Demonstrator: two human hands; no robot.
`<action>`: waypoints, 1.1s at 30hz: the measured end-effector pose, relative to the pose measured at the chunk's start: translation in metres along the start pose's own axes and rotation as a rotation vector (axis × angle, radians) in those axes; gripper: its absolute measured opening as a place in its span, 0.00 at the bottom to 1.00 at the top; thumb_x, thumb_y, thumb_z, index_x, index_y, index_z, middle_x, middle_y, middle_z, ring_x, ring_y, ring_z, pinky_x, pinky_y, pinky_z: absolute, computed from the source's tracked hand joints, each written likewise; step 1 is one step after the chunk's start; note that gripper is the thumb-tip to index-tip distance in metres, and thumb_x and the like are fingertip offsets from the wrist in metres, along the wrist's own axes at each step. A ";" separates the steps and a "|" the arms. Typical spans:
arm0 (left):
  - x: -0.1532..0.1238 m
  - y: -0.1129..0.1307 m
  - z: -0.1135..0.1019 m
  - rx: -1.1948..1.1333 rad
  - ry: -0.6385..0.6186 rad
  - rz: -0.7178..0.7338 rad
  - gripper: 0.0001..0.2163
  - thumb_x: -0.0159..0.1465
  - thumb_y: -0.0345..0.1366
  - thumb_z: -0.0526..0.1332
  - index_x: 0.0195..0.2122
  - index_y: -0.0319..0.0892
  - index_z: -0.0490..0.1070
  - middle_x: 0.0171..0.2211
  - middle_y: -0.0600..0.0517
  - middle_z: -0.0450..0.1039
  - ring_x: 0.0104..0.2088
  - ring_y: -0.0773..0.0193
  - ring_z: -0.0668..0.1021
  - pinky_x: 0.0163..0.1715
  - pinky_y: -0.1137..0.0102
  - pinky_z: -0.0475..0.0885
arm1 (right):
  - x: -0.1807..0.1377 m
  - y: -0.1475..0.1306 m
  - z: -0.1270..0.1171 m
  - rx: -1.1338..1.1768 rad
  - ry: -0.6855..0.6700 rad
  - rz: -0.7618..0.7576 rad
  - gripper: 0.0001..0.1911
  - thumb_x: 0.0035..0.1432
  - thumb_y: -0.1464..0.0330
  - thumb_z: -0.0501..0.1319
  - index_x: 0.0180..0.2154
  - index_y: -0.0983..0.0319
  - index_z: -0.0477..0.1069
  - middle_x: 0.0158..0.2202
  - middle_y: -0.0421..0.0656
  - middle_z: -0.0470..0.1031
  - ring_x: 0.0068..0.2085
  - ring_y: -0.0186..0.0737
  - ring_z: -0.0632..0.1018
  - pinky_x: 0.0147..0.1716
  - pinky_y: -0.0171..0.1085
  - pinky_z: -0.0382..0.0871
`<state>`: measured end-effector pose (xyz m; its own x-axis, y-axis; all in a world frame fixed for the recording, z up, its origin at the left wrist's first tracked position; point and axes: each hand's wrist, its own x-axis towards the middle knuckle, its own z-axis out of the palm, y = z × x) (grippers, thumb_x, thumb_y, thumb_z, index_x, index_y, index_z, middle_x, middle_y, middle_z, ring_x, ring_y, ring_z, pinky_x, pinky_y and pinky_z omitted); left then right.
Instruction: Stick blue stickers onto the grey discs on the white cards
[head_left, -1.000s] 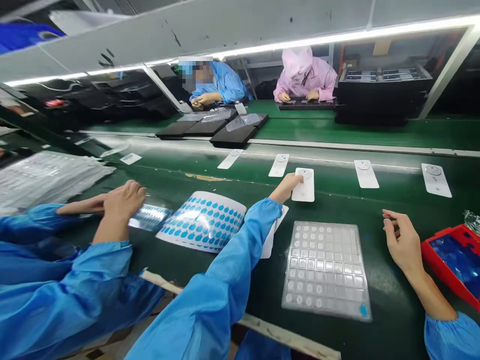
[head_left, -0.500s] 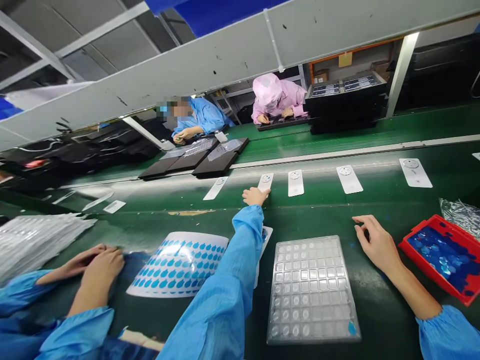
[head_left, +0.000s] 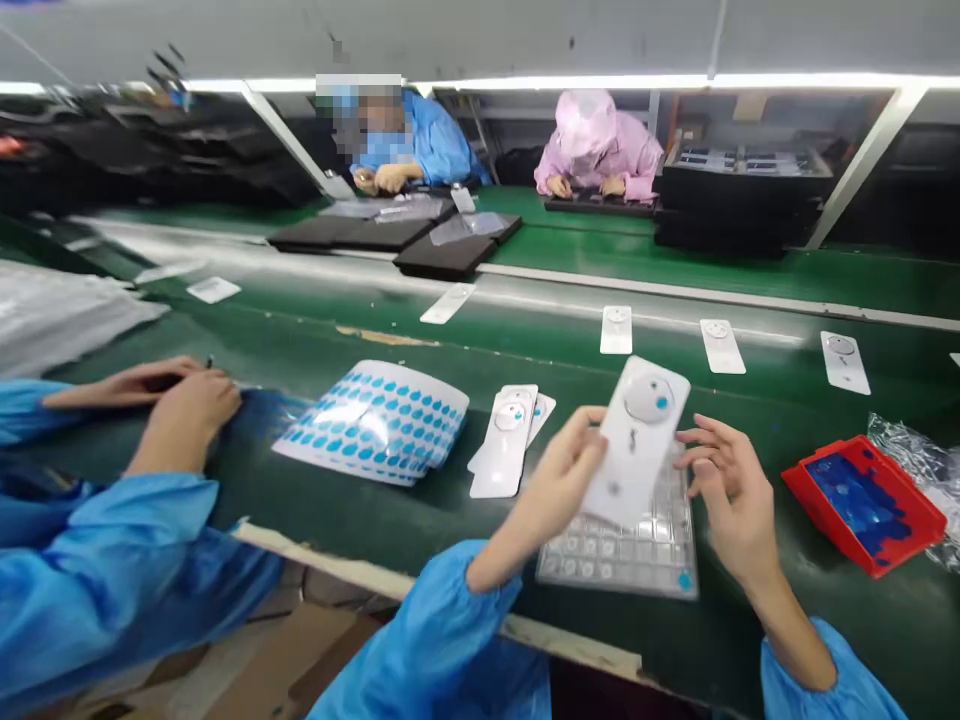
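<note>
My left hand (head_left: 561, 472) grips a white phone back cover (head_left: 624, 462) by its left edge, thumb on its face. A round camera ring and a blue dot show near the cover's top. Fingers loosely curled and apart, my right hand (head_left: 739, 495) is held just off the cover's right edge, holding nothing. Beneath the cover lies a clear plastic tray (head_left: 651, 572) with rows of small compartments, partly hidden; a blue piece (head_left: 684, 579) sits at its lower right corner. Left of my left hand, similar white covers (head_left: 501, 450) overlap on the bench.
A sheet of blue stickers (head_left: 375, 425) lies left of the covers. On the right stands a red bin (head_left: 892, 535) beside a clear bag (head_left: 919, 455). More white covers (head_left: 721, 347) lie along the green belt. A co-worker's hands (head_left: 184, 405) work at the left; two people sit opposite.
My left hand has come back from the belt with a white cover and now holds it above the tray. My right hand has moved left towards it. The view has tilted.
</note>
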<state>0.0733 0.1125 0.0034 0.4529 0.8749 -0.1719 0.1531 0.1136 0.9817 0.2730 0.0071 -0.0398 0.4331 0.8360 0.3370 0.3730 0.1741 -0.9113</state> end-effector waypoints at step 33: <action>-0.096 -0.026 0.008 0.111 0.129 0.283 0.06 0.75 0.35 0.59 0.46 0.42 0.75 0.24 0.60 0.69 0.19 0.70 0.70 0.20 0.76 0.64 | -0.028 -0.057 0.031 -0.736 -0.071 -1.011 0.08 0.66 0.78 0.69 0.45 0.64 0.76 0.31 0.41 0.79 0.29 0.36 0.78 0.31 0.35 0.73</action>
<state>0.0324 0.0214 -0.0061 0.3773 0.9176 0.1255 0.1349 -0.1885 0.9728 0.2145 -0.0099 -0.0045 -0.3502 0.5279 0.7737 0.8918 0.4406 0.1030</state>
